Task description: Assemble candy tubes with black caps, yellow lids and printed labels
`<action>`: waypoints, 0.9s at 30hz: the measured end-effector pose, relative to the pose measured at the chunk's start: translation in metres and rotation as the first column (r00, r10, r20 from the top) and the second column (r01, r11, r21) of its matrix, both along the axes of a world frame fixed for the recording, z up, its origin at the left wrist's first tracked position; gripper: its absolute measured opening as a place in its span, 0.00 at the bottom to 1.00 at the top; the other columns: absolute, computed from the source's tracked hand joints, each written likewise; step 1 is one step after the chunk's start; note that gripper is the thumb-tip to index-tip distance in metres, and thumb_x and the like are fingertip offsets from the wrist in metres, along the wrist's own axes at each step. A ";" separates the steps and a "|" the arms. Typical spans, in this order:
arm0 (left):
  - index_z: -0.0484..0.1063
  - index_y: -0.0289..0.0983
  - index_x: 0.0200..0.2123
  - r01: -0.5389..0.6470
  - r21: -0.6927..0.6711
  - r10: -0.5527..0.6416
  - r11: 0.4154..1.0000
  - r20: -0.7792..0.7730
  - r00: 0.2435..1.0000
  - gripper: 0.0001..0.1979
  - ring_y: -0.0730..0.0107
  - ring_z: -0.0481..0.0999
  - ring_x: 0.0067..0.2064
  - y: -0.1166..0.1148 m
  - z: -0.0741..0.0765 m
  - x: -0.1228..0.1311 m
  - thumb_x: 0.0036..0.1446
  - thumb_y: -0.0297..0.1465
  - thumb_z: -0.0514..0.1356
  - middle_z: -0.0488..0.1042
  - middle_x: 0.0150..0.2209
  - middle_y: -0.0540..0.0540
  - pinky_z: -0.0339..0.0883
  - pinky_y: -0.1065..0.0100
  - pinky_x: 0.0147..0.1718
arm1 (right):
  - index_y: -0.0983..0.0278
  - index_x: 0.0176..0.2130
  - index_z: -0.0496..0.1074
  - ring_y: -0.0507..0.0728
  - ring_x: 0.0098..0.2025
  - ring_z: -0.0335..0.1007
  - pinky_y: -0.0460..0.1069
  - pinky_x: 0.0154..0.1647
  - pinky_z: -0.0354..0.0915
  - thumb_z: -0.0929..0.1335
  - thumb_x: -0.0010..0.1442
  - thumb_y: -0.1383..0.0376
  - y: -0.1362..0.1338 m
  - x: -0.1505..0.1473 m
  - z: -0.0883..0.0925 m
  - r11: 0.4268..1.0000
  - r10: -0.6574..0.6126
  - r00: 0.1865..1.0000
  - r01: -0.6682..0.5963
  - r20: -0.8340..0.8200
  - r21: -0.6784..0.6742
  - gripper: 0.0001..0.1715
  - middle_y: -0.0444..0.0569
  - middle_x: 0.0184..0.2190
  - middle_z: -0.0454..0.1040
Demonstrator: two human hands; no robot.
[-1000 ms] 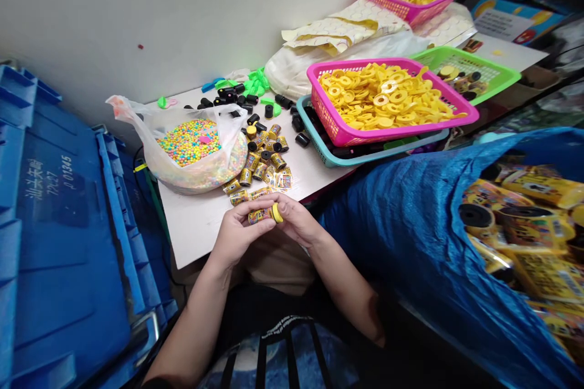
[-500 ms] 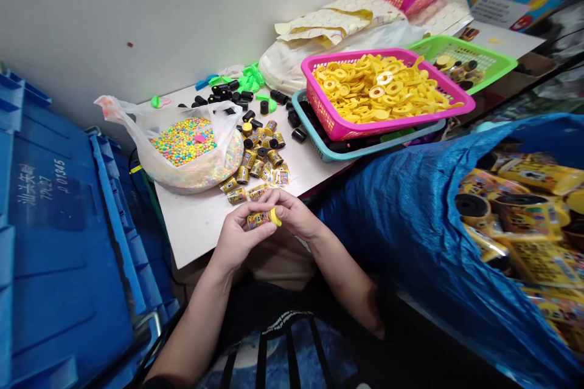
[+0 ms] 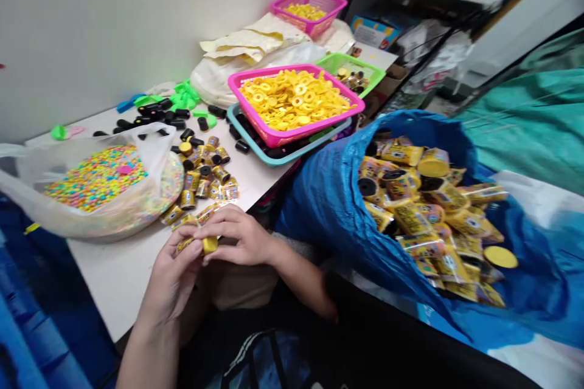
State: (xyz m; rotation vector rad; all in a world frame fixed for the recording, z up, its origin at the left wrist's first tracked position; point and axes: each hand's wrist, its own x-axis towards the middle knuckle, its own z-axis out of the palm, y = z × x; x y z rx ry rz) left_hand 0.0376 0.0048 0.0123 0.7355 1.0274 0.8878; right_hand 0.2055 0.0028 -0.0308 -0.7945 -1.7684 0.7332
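A yellow-capped wrapped cylinder [image 3: 210, 245] is mostly hidden behind the fingers [image 3: 230, 231], only its cap showing; left of them, a clear plastic bag of coloured beads [image 3: 91, 223] runs off the picture's edge; right of them, print on yellow foil packets [image 3: 410, 219] is too small to read

packing workshop, pink basket [image 3: 319, 124], blue woven sack [image 3: 328, 206]
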 end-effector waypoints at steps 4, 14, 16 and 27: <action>0.75 0.37 0.34 0.068 -0.052 -0.071 0.996 -0.052 0.996 0.22 0.78 0.74 0.25 0.004 0.002 -0.005 0.33 0.33 0.76 0.76 0.29 0.52 0.69 0.79 0.23 | 0.61 0.48 0.74 0.57 0.54 0.65 0.56 0.63 0.55 0.67 0.64 0.56 0.000 0.006 0.000 0.999 0.033 0.995 -0.032 0.096 -0.019 0.16 0.53 0.49 0.71; 0.77 0.39 0.38 0.139 0.111 -0.133 0.984 -0.061 0.989 0.17 0.69 0.78 0.37 -0.011 0.012 -0.001 0.43 0.33 0.72 0.78 0.39 0.47 0.73 0.72 0.35 | 0.60 0.51 0.72 0.57 0.49 0.70 0.52 0.47 0.68 0.64 0.61 0.44 -0.008 -0.002 0.008 0.740 0.020 0.786 -0.427 -0.618 -0.520 0.29 0.52 0.49 0.73; 0.76 0.40 0.40 0.142 0.153 -0.130 0.978 -0.086 0.988 0.19 0.69 0.78 0.40 -0.012 0.012 -0.001 0.42 0.31 0.73 0.78 0.42 0.48 0.72 0.72 0.39 | 0.61 0.48 0.74 0.56 0.46 0.72 0.51 0.46 0.69 0.70 0.57 0.47 -0.008 -0.003 0.009 0.710 0.053 0.774 -0.473 -0.631 -0.521 0.26 0.50 0.45 0.75; 0.80 0.40 0.38 0.157 0.237 -0.118 0.959 -0.171 0.978 0.16 0.66 0.79 0.43 -0.013 0.010 -0.001 0.41 0.32 0.73 0.81 0.42 0.45 0.71 0.70 0.43 | 0.63 0.40 0.74 0.55 0.48 0.71 0.54 0.53 0.66 0.75 0.51 0.51 -0.008 -0.006 0.004 0.696 0.091 0.695 -0.557 -0.713 -0.454 0.22 0.48 0.44 0.75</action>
